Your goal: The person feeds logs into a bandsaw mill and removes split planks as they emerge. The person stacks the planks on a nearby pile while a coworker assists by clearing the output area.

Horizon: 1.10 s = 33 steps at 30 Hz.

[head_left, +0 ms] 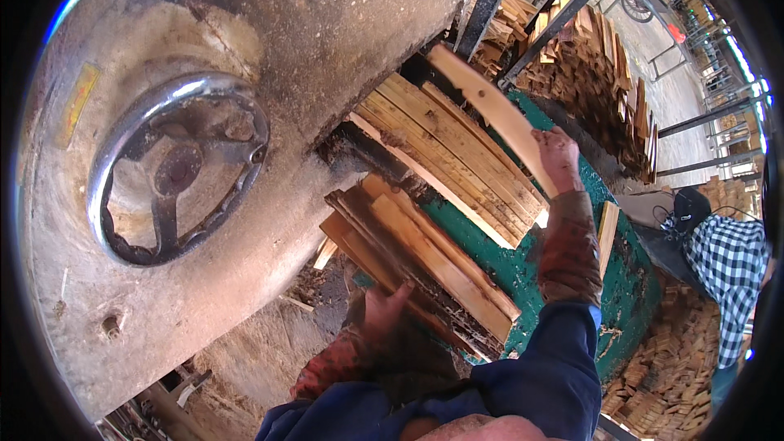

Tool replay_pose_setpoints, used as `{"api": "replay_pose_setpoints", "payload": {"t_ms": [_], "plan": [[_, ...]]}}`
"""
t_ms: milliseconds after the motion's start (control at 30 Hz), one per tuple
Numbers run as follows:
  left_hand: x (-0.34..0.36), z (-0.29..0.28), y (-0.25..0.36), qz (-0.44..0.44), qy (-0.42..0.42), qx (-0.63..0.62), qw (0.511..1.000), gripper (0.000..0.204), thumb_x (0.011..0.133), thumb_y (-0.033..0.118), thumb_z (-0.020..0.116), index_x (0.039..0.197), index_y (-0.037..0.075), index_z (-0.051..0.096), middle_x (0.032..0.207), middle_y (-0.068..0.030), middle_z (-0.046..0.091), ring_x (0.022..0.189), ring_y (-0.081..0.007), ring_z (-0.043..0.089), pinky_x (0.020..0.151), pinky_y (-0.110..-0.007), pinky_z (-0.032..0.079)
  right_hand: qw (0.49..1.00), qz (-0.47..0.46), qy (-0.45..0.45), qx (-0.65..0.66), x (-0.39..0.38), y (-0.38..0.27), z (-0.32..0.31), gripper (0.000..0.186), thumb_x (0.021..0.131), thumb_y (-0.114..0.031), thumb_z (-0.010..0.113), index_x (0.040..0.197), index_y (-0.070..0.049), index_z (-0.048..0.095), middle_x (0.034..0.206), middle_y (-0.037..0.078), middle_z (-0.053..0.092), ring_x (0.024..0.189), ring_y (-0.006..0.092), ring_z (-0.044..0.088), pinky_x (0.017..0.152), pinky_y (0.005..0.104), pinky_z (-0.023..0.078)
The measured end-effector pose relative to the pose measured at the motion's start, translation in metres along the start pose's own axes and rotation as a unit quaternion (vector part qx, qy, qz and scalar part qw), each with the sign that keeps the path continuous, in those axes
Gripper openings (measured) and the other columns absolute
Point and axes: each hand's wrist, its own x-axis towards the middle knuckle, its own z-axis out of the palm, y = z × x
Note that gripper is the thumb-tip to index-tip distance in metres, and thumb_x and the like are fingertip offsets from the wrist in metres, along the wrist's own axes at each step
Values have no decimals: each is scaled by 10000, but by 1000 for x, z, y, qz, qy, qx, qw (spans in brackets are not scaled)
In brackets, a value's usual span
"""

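- Right hand (pixel 558 162): closed on the near end of a long pale board (pixel 488 106), with the fingers wrapped over its edge.
- Pale board: extends from the right hand toward the machine, along the right side of the upper stack; its outline is slightly blurred, a dark knot marks its face, and whether it touches the surface beneath cannot be told.
- Left hand (pixel 385 310): against the left side of the lower stack, thumb toward the boards; the fingers are partly hidden, so whether they close on a board cannot be told.
- Lower stack (pixel 441 257): long boards lying roughly parallel, some edged with dark bark, nearest the person's body.
- Upper stack (pixel 449 159): boards side by side, flecked with dark debris, between the lower stack and the pale board.
- Green table (pixel 633 302): worn and scattered with chips, beneath the boards; a short light piece (pixel 608 237) lies on it just right of the right forearm.
- Machine housing (pixel 327 24): stained, at left, bearing a metal handwheel (pixel 178 171) and a yellow label (pixel 80 104).
- Surroundings: a woodpile (pixel 592 77) beyond dark metal bars (pixel 490 0); at far right, a co-worker in a checked shirt (pixel 727 253), near a heap of wood pieces (pixel 670 359).
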Motion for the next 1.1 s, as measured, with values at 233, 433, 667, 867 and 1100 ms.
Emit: {"api": "replay_pose_setpoints", "payload": {"t_ms": [233,433,667,867,1100], "plan": [[3,2,-4,71,35,51,996,440,843,350,798,972,-64,719,867,-161,749,862,-230,732,749,-375,566,988,50,19,148,-87,-11,-68,244,968,-213,605,909,-13,730,735,160,542,666,350,566,606,437,444],[4,4,-13,114,46,28,992,437,868,319,782,1040,-73,695,925,-155,752,873,-215,726,762,-369,567,960,42,-23,277,-187,-60,-73,212,885,-25,665,710,41,565,668,119,458,566,244,450,537,364,373],[0,0,14,-36,-36,26,998,433,862,178,800,1200,-25,621,1121,-96,699,1021,-187,658,873,-350,545,917,61,-153,362,-249,-96,-46,180,913,-72,684,767,30,663,677,113,532,572,239,504,545,364,404],[-2,-1,1,126,6,41,991,480,907,420,745,1034,-43,715,832,-128,743,758,-175,720,642,-320,570,982,-31,-58,179,-255,-130,-54,213,877,-172,743,745,-21,672,662,95,503,609,278,543,541,412,447],[10,-4,-44,153,6,12,988,543,915,484,720,1049,-42,695,810,-114,714,626,-151,674,557,-331,554,948,5,-138,288,-305,-174,-46,514,723,-145,856,1168,-36,623,1176,179,579,1057,396,601,905,414,513]]}}
